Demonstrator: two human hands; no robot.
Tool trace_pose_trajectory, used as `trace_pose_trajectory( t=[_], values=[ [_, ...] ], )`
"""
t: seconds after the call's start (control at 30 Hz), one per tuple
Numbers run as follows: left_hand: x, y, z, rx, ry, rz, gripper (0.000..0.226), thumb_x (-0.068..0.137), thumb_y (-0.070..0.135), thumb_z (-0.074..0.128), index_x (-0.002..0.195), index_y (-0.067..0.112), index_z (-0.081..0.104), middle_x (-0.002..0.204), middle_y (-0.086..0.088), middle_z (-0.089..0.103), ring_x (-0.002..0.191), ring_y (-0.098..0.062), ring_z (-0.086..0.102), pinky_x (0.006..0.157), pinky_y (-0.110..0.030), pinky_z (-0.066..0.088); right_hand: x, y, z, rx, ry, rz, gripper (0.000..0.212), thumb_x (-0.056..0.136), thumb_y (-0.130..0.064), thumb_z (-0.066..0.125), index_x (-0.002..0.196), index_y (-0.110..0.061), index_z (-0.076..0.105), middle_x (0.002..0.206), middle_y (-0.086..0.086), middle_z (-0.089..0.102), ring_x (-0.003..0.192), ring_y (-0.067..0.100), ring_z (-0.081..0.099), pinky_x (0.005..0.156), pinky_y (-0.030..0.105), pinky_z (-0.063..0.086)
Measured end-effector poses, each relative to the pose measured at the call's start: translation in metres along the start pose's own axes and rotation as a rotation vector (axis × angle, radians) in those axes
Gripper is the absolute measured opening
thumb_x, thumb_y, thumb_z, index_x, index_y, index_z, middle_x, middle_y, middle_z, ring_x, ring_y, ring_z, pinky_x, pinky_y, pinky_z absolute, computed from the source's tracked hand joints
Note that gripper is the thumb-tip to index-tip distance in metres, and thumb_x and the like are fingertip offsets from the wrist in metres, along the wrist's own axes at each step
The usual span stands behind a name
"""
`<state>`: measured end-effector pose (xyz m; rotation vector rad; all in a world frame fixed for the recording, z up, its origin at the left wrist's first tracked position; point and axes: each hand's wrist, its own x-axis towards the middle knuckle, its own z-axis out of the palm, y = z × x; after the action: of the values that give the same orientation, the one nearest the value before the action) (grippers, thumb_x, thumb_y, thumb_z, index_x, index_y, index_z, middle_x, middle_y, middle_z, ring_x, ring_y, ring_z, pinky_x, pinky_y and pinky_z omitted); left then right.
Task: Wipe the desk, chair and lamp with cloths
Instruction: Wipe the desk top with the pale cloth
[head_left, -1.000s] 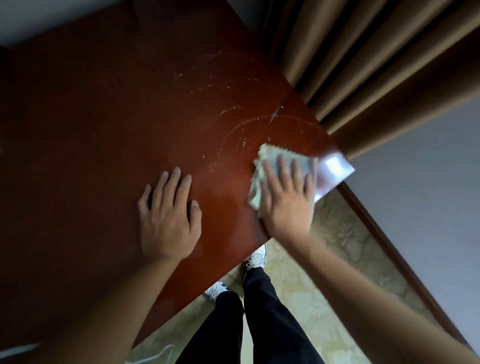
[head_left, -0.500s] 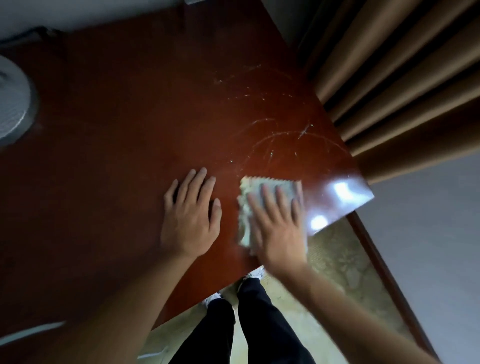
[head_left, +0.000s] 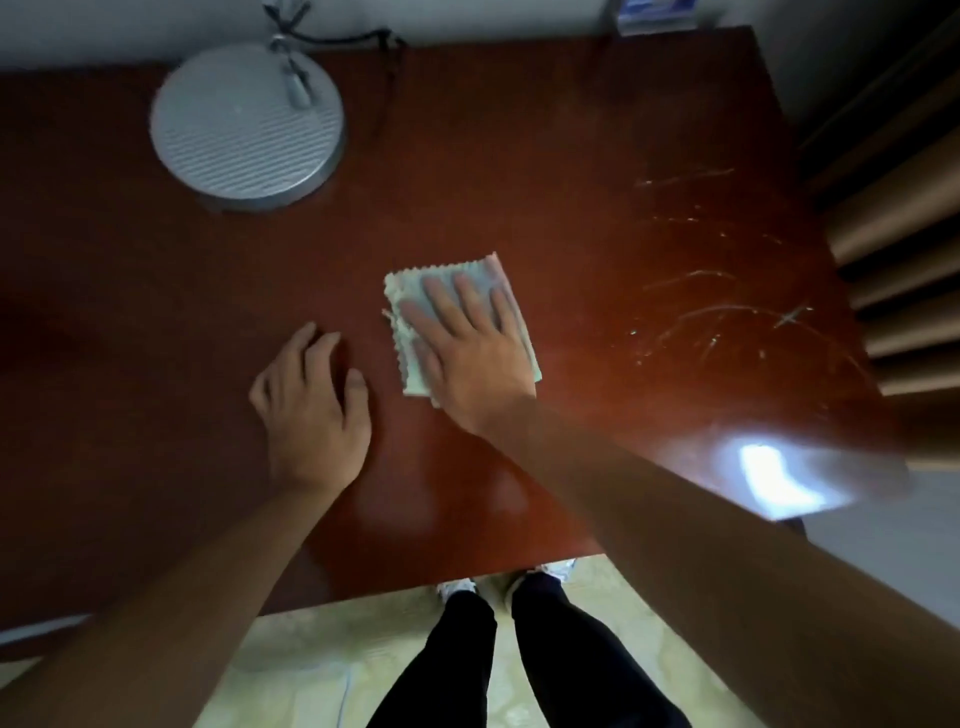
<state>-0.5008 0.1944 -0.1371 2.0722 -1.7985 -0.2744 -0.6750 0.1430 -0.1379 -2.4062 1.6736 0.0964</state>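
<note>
A dark red wooden desk (head_left: 519, 182) fills the view. My right hand (head_left: 467, 348) lies flat with straight fingers on a pale folded cloth (head_left: 410, 369), pressing it onto the middle of the desk. My left hand (head_left: 311, 405) rests on the bare desktop just left of the cloth, fingers loosely bent and holding nothing. The round grey base of the lamp (head_left: 244, 130) stands at the desk's back left, with its thin stem and a dark cable behind it. Pale streaks (head_left: 717, 312) mark the desk's right side.
Brown curtains (head_left: 893, 234) hang past the desk's right edge. A white-and-blue box (head_left: 657, 13) stands at the back edge by the wall. My legs in dark trousers (head_left: 519, 665) and white shoes stand on a patterned pale floor below the near edge.
My right hand has slid the cloth leftward and away from the desk's right corner toward the middle. My left hand shifted left, its fingers now more bent. The lamp base has come into view.
</note>
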Motion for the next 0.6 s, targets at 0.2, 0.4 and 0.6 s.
trace_pose_trajectory(
  t=[0.2,0.4,0.6],
  values=[
    [-0.001,-0.006,-0.001,-0.079,-0.037,0.042,0.053,0.085,0.045,0.049,0.129,0.017,0.056,0.144,-0.004,0.049,0.138,-0.023,0.039,0.114,-0.043,0.024,-0.145,-0.064,0.037,0.0,-0.074,-0.334,0.056,0.101,-0.044,0.038,0.155,-0.034,0.026,0.165,-0.002,0.02,0.153,0.027,0.012,0.121,0.052,0.01],
    [-0.002,-0.002,-0.001,-0.039,-0.09,0.039,0.054,0.085,0.043,0.047,0.13,0.016,0.057,0.147,-0.005,0.046,0.141,-0.025,0.036,0.115,-0.043,0.023,-0.032,-0.004,0.007,-0.157,-0.08,-0.279,0.054,0.106,-0.041,0.015,0.158,-0.034,0.005,0.167,-0.001,0.005,0.154,0.028,-0.004,0.121,0.056,-0.007],
    [0.007,0.042,0.014,-0.054,-0.021,-0.008,0.043,0.088,0.032,0.049,0.128,0.017,0.058,0.145,-0.003,0.049,0.136,-0.022,0.041,0.112,-0.044,0.023,-0.03,0.035,-0.002,-0.051,0.052,0.085,0.053,0.106,-0.043,0.016,0.157,-0.032,0.018,0.165,0.003,0.02,0.153,0.033,0.01,0.122,0.056,0.001]
  ],
)
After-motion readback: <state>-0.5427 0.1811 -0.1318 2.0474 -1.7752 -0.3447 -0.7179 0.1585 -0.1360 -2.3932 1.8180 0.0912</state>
